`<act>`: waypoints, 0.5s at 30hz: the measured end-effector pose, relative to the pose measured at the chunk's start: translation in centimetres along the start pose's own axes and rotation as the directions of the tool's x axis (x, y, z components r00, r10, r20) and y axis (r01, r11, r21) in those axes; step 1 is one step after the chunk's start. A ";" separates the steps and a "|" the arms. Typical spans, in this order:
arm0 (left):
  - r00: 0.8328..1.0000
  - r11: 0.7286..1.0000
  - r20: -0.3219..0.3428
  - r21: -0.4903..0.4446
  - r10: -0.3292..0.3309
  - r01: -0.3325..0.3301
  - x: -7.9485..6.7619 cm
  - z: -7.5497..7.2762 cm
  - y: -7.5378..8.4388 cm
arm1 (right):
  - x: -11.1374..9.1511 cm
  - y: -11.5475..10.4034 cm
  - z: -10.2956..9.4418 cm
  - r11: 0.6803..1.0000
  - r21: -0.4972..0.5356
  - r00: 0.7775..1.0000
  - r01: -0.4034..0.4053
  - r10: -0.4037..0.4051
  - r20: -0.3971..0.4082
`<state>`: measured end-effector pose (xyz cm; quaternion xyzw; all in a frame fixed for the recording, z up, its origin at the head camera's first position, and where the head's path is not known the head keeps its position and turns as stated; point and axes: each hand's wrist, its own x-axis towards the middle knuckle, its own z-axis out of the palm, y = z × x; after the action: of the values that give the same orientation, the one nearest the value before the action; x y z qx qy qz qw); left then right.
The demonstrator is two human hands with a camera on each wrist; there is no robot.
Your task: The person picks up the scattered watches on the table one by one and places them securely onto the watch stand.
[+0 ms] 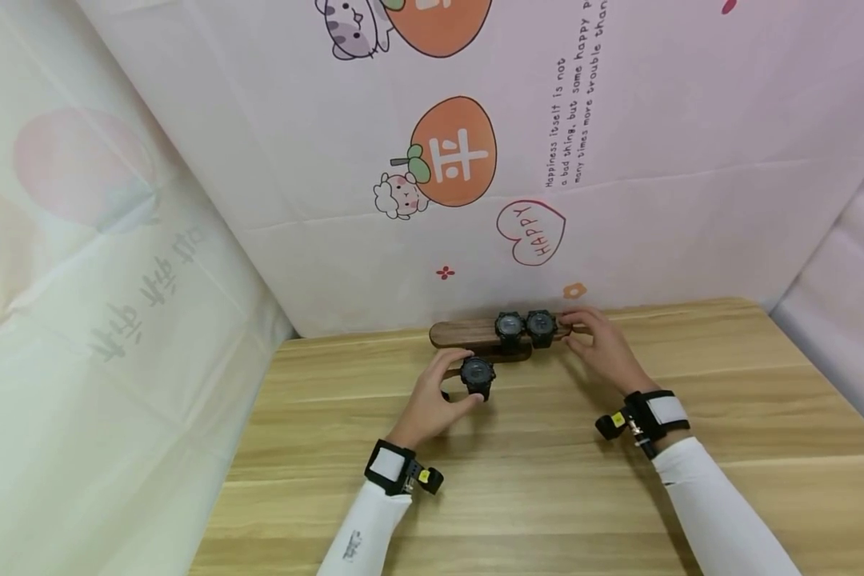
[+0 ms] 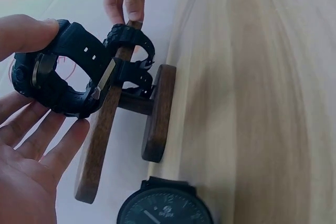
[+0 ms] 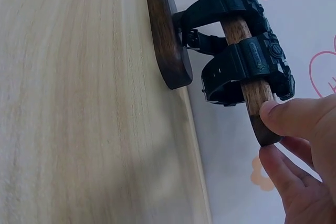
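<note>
My left hand [image 1: 430, 404] grips a black wristwatch [image 1: 478, 371] by its strap, thumb on one side and fingers on the other. In the left wrist view this watch [image 2: 65, 35] is a buckled loop near the left end of the stand's bar. A dark wooden watch stand [image 1: 461, 333] has a rounded crossbar above a smaller base [image 3: 169, 38]. Two black watches, one inner [image 1: 510, 326] and one outer [image 1: 542, 325], hang looped round the bar. At the bar's right end, my right hand [image 1: 606, 350] pinches the wood between thumb and fingers.
Another black watch [image 2: 165, 205] with a round dial lies low in the left wrist view, mostly hidden by my left hand in the head view. Behind the stand, a printed white cloth [image 1: 331, 264] rises from the back edge of the wooden table [image 1: 547, 488].
</note>
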<state>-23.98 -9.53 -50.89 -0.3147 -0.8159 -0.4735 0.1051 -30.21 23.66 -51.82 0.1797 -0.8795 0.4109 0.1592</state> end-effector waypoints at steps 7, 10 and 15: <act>1.000 0.999 -0.024 -0.040 0.010 -0.011 0.5 -1.2 0.3 | 0.0 0.0 -0.1 1.000 -0.017 1.000 0.005 -0.005 0.000; 0.999 1.000 -0.037 -0.019 0.021 -0.022 0.7 -1.6 0.0 | 0.1 0.0 -0.1 1.000 -0.019 1.000 -0.003 0.003 -0.008; 0.999 1.000 -0.050 -0.012 0.018 -0.019 0.8 -2.2 -0.5 | 0.1 0.1 0.0 1.000 -0.014 1.000 -0.005 0.005 -0.010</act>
<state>-25.23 -11.25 -49.71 -0.3109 -0.8072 -0.4852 0.1278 -30.33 23.71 -51.82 0.1745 -0.8820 0.4059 0.1637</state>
